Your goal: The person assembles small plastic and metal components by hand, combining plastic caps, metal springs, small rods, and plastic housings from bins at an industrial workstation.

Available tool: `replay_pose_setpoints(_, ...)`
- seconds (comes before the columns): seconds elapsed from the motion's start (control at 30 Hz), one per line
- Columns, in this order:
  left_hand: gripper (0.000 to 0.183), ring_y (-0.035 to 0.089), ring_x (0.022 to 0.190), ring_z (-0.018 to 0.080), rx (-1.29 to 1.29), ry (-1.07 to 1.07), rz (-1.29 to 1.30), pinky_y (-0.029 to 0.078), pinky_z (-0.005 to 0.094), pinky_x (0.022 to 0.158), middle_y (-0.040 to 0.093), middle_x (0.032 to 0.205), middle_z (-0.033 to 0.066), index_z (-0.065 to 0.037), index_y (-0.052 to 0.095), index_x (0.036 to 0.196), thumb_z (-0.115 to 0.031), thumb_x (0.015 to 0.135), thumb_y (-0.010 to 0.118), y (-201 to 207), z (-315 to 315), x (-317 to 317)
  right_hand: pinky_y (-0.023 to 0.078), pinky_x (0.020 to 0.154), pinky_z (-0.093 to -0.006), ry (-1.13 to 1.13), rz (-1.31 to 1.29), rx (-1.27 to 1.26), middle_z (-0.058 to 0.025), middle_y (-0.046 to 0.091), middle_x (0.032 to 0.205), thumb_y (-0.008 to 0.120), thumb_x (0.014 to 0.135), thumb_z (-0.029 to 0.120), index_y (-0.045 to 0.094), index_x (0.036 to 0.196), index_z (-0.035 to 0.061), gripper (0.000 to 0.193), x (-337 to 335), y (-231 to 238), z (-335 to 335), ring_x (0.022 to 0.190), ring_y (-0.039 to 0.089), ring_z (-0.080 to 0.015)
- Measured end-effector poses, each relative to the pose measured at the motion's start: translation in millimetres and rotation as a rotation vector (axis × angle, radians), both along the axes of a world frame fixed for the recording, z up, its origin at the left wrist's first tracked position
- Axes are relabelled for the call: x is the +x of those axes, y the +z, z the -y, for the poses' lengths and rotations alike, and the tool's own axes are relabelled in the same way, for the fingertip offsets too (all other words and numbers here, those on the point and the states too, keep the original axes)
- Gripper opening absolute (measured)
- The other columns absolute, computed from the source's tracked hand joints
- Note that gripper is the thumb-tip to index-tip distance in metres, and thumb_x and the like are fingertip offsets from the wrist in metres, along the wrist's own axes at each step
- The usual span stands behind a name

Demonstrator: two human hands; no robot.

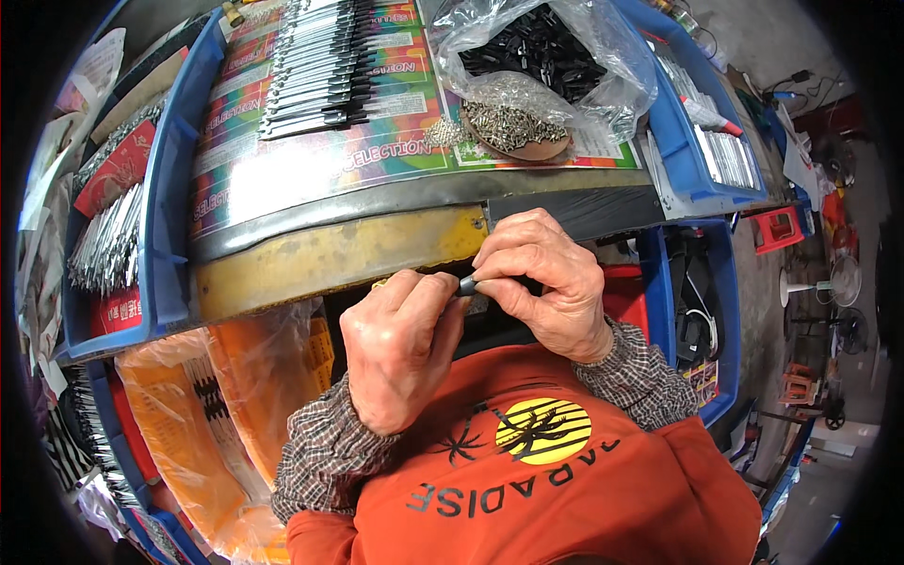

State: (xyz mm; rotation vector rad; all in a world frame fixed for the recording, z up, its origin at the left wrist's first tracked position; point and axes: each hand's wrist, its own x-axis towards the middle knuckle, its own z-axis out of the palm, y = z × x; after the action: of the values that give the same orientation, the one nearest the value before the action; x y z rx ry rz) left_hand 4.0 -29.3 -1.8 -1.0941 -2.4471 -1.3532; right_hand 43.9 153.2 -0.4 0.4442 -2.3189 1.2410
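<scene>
A small dark cylindrical piece (pixel 466 285) is pinched between my two hands, just in front of the bench's near edge. My left hand (pixel 400 344) is closed on its left end, with the fingers curled in. From the other side, the thumb and fingertips of my right hand (pixel 541 278) grip its right end. Fingers cover most of the piece, so its full shape is hidden. Beyond my hands, a row of slim silver rods with black ends (pixel 315 71) lies on a colourful printed sheet (pixel 273 184). Small metal fittings (pixel 513 127) are heaped at the mouth of a clear plastic bag (pixel 603 104) of black parts (pixel 537 52).
A blue bin (pixel 174 188) with silver rods (pixel 108 240) stands at the left, another blue bin (pixel 673 132) at the right. The bench's yellow front edge (pixel 339 250) runs before me. Below are an orange plastic-lined crate (pixel 169 414) and a blue bin (pixel 720 320) with cables.
</scene>
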Motion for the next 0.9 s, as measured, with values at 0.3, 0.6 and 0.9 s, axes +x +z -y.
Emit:
replay_pose_setpoints(0.3, 0.019, 0.055, 0.058, 0.0266, -0.007, -0.007, -0.043, 0.044, 0.0368, 0.051, 0.051, 0.069, 0.0086, -0.005, 0.06, 0.085, -0.002, 0.07, 0.072, -2.5, -2.1, -3.6, 0.049, 0.073, -0.0359, -0.038, -0.057, 0.037, -0.0071, 0.064, 0.086, 0.074, 0.07, 0.002, 0.067, 0.085, 0.0033, 0.016, -1.0, -5.7, 1.9, 0.082, 0.06, -0.0246)
replay_pose_setpoints(0.6, 0.021, 0.056, 0.059, 0.0266, -0.017, 0.012, -0.132, 0.047, 0.0363, 0.051, 0.053, 0.071, 0.0084, -0.005, 0.061, 0.086, -0.003, 0.068, 0.072, -7.1, -3.7, -3.5, 0.053, 0.065, -0.0355, -0.102, -0.322, 0.349, -0.0102, 0.062, 0.09, 0.073, 0.062, 0.0, 0.064, 0.09, 0.0, 0.029, 4.0, -11.1, 3.8, 0.08, 0.061, -0.028)
replay_pose_setpoints(0.9, 0.021, 0.057, 0.06, 0.0261, -0.059, 0.022, -0.171, 0.047, 0.0361, 0.051, 0.054, 0.07, 0.008, -0.005, 0.061, 0.086, -0.004, 0.068, 0.072, -6.2, -4.9, -8.0, 0.055, 0.07, -0.0349, -0.11, -0.421, 0.604, -0.0119, 0.064, 0.099, 0.07, 0.065, 0.003, 0.067, 0.097, -0.0017, 0.033, 7.2, -13.6, 0.1, 0.084, 0.063, -0.0281)
